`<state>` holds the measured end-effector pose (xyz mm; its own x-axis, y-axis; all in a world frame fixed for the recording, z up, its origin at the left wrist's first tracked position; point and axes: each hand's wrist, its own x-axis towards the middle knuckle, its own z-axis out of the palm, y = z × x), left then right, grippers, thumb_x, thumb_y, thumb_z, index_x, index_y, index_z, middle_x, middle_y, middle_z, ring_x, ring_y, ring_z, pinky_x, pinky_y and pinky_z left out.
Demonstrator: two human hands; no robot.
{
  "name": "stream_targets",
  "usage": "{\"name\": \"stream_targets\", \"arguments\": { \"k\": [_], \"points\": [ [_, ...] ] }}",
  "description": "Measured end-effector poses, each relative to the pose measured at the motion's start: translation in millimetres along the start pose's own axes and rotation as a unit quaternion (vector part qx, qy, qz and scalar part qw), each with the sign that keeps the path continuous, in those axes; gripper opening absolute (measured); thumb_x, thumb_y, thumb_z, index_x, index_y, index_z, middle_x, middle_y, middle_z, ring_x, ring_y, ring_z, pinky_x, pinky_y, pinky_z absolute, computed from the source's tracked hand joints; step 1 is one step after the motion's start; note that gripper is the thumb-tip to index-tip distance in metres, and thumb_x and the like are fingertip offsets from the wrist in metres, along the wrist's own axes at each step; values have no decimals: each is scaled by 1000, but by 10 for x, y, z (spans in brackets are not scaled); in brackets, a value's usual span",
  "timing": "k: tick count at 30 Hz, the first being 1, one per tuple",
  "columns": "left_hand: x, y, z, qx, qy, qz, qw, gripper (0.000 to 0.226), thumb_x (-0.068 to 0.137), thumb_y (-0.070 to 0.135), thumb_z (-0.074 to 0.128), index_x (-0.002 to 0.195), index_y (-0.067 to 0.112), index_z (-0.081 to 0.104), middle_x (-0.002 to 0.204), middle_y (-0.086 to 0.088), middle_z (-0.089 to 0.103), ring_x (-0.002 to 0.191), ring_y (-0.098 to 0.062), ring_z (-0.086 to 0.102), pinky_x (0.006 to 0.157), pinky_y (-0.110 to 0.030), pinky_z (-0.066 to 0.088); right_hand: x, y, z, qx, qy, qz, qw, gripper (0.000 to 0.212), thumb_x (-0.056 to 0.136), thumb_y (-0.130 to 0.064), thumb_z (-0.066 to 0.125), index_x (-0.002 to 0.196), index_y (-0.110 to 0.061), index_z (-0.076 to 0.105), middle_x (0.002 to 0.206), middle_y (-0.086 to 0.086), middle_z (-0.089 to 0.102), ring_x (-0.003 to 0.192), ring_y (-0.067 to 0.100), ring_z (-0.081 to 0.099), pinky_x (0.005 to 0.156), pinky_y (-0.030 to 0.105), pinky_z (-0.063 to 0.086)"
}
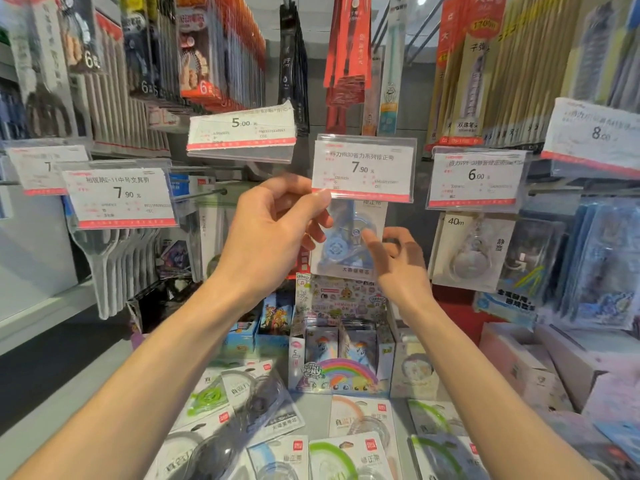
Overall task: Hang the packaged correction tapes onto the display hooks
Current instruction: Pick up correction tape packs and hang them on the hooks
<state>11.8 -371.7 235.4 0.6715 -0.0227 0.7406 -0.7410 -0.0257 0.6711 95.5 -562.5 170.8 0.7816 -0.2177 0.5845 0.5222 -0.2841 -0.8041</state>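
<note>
Left hand (277, 223) pinching 7.90 price tag (363, 168); right hand (398, 258) half-open, fingertips touching hanging blue correction tape pack (346, 244).

Centre: a packaged correction tape (349, 244) hangs under the 7.90 price tag (363, 168).
Left hand (273, 233): at the pack's upper left, thumb touching the tag's lower edge.
Right hand (398, 261): at the pack's right side.
Right: the 6.00 price tag (476, 178), a hanging pack (471, 251) below it.
Near: loose correction tape packs (360, 420) lie on the shelf (313, 414), before a card box (339, 358).
</note>
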Motion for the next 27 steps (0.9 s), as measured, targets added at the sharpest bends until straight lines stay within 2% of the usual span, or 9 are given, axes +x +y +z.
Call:
{"name": "stream_targets", "arguments": {
  "k": [2,4,6,8,10,12,14,22,27],
  "points": [
    [1,-22,1,1,-1,0,1000,7,97,18,65,98,12,67,68,3,73,59,-15,64,55,-23,52,-16,-32,-15,-26,-12,16,999,39,98,-53,62,115,-18,56,74,9,68,62,17,61,62,37,47],
    [-2,-49,0,2,0,-2,1000,7,97,20,65,98,13,67,70,2,74,61,-16,64,56,-24,52,-57,-46,-69,-29,-20,23,999,35,100,-50,60,118,-20,57,81,10,72,63,11,69,58,22,50],
    [-19,-81,-8,0,-2,-4,1000,5,96,22,65,96,18,68,73,3,74,64,-16,65,57,-24,52,-139,-64,-150,-25,-28,31,999,30,103,-45,58,124,-23,57,84,2,73,83,5,69,58,11,51],
    [-53,-128,-37,-10,-1,-11,1000,3,93,23,66,95,22,68,75,4,75,65,-13,66,57,-23,53,-250,-55,-235,-23,-42,39,998,35,103,-47,57,131,-26,55,76,-13,73,92,7,72,75,21,59],
    [-106,-198,-95,-6,3,-20,1000,4,92,24,67,95,23,69,79,4,76,68,-13,68,60,-24,55,-381,-8,-317,-23,-40,48,998,33,102,-47,57,130,-30,55,86,-18,73,95,11,75,82,32,63],
    [-188,-286,-170,4,11,-32,999,3,93,22,68,96,22,70,81,4,77,71,-12,69,63,-26,56,-520,57,-384,-22,-24,58,998,26,101,-46,60,123,-33,57,100,-16,73,92,3,75,78,23,62],
    [-295,-384,-261,7,23,-51,998,7,97,15,67,95,21,70,79,6,77,69,-9,70,61,-24,56,-667,127,-410,-4,-9,71,997,17,100,-42,63,112,-31,64,93,-9,77,83,-2,75,68,14,58],
    [-870,-968,-802,85,32,-152,984,13,97,10,68,92,21,71,75,6,75,65,-8,67,58,-20,53,-1138,459,-12,90,-106,147,979,10,102,-15,61,99,-10,69,64,3,71,54,14,60,50,20,50],
    [-1151,-1674,-1154,203,6,-275,940,8,95,16,69,90,22,68,74,3,69,61,-11,58,60,-27,47,-1328,634,428,103,-167,220,956,10,102,-8,60,95,-3,66,58,4,66,46,12,55,46,21,47]
  ]
}}
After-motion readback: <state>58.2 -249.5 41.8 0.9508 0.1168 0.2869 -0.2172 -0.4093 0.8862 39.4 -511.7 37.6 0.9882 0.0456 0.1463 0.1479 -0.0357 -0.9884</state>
